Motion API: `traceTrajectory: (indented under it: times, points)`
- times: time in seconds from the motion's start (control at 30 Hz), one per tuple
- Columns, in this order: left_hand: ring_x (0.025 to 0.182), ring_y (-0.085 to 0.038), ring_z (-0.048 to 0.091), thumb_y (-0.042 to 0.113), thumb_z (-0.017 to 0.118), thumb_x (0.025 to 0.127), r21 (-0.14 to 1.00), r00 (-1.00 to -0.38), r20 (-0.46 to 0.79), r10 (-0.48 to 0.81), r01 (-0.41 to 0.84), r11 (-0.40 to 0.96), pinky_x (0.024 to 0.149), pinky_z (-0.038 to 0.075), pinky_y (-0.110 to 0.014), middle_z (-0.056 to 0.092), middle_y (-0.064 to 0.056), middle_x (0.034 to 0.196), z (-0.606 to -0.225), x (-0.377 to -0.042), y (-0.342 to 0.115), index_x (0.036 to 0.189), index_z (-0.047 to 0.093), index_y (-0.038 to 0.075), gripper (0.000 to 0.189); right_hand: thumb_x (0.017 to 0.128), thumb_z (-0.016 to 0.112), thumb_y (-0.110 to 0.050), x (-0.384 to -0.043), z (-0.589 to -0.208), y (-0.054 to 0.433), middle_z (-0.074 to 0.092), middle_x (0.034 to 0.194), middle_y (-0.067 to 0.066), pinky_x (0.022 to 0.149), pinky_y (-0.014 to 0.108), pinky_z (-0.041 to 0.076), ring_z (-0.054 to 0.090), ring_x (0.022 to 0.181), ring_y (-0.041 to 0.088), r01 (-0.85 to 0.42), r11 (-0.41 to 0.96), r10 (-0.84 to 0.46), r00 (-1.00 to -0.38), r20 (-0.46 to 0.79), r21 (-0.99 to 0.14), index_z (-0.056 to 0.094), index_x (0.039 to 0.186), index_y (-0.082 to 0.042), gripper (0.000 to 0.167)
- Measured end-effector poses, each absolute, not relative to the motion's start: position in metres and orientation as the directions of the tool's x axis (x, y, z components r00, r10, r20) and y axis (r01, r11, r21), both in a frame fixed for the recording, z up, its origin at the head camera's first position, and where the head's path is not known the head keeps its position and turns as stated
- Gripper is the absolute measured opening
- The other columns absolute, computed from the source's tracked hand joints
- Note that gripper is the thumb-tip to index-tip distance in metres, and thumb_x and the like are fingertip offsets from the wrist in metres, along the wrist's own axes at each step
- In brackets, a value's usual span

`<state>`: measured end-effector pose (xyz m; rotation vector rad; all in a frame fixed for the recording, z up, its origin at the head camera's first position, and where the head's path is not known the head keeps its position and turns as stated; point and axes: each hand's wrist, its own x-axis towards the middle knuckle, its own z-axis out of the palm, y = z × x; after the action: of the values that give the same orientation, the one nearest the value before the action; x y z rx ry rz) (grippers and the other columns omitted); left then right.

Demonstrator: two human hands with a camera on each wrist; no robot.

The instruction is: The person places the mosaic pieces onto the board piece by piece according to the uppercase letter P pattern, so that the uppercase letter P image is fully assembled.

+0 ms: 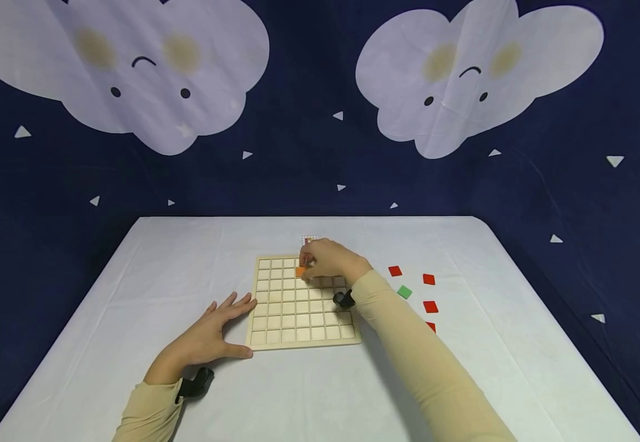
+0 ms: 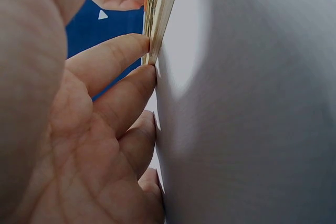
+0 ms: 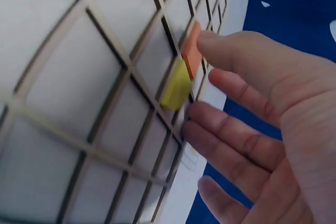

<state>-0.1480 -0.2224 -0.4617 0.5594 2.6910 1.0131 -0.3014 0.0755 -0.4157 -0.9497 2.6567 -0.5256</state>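
We tag a gridded board (image 1: 303, 320).
Left hand (image 1: 206, 336), spread wide, touches its left edge; orange tile (image 1: 300, 271) on its far part, yellow tile (image 3: 176, 87) beside; right hand (image 1: 328, 259), fingers loosely bent, thumb on orange; red tiles (image 1: 430, 307) and green tile (image 1: 405, 291) farther right.

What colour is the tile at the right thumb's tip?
The tile is orange, clearest in the right wrist view.

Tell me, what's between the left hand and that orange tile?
In the head view, only the wooden board, its squares bare there, lies between the left hand and the orange tile.
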Motion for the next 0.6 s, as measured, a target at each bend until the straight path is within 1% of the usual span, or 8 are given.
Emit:
traceTrajectory:
  times: [0.1, 0.23, 0.37, 0.43, 0.6]
  points:
    - [0.164, -0.052, 0.016, 0.042, 0.098, 0.073, 0.669, -0.905, -0.061, 0.42, 0.275, 0.69, 0.128, 0.003, -0.079, 0.037, -0.016, 0.173, -0.462, -0.148, -0.222, 0.161, 0.05, 0.009, 0.105, 0.098, 0.08, -0.021, -0.305, -0.414, 0.084, 0.075, 0.119, 0.004, 0.104, 0.039, 0.057, 0.068, 0.112, 0.02, -0.543, 0.691, -0.663, -0.739, -0.12, -0.477, 0.075, 0.116, -0.011, 0.021]
    - [0.164, -0.052, 0.016, 0.041, 0.098, 0.073, 0.668, -0.906, -0.06, 0.42, 0.276, 0.691, 0.128, 0.003, -0.079, 0.037, -0.017, 0.173, -0.461, -0.148, -0.222, 0.161, 0.05, 0.009, 0.105, 0.1, 0.077, -0.018, -0.31, -0.407, 0.098, 0.075, 0.12, 0.007, 0.105, 0.041, 0.057, 0.068, 0.113, 0.023, -0.518, 0.687, -0.654, -0.747, -0.122, -0.509, 0.075, 0.12, -0.008, 0.022]
    - [0.164, -0.052, 0.015, 0.04, 0.098, 0.073, 0.671, -0.907, -0.066, 0.417, 0.269, 0.691, 0.128, 0.002, -0.078, 0.036, -0.017, 0.173, -0.46, -0.147, -0.221, 0.161, 0.05, 0.009, 0.105, 0.098, 0.077, -0.018, -0.314, -0.4, 0.114, 0.075, 0.128, 0.009, 0.111, 0.045, 0.056, 0.068, 0.124, 0.027, -0.484, 0.71, -0.622, -0.771, -0.134, -0.511, 0.074, 0.122, -0.009, 0.025]
    - [0.165, -0.052, 0.015, 0.04, 0.098, 0.073, 0.672, -0.907, -0.068, 0.416, 0.267, 0.691, 0.128, 0.002, -0.078, 0.036, -0.017, 0.173, -0.459, -0.147, -0.221, 0.161, 0.05, 0.008, 0.105, 0.097, 0.078, -0.018, -0.316, -0.398, 0.123, 0.075, 0.129, 0.009, 0.112, 0.046, 0.055, 0.067, 0.126, 0.029, -0.462, 0.726, -0.6, -0.787, -0.142, -0.509, 0.074, 0.121, -0.009, 0.026]
    - [0.164, -0.052, 0.015, 0.04, 0.098, 0.073, 0.671, -0.906, -0.067, 0.419, 0.27, 0.691, 0.128, 0.002, -0.079, 0.036, -0.018, 0.173, -0.459, -0.147, -0.221, 0.161, 0.05, 0.008, 0.105, 0.094, 0.079, -0.015, -0.32, -0.395, 0.146, 0.076, 0.127, 0.01, 0.112, 0.047, 0.054, 0.067, 0.124, 0.029, -0.424, 0.757, -0.56, -0.813, -0.159, -0.497, 0.075, 0.119, -0.008, 0.027]
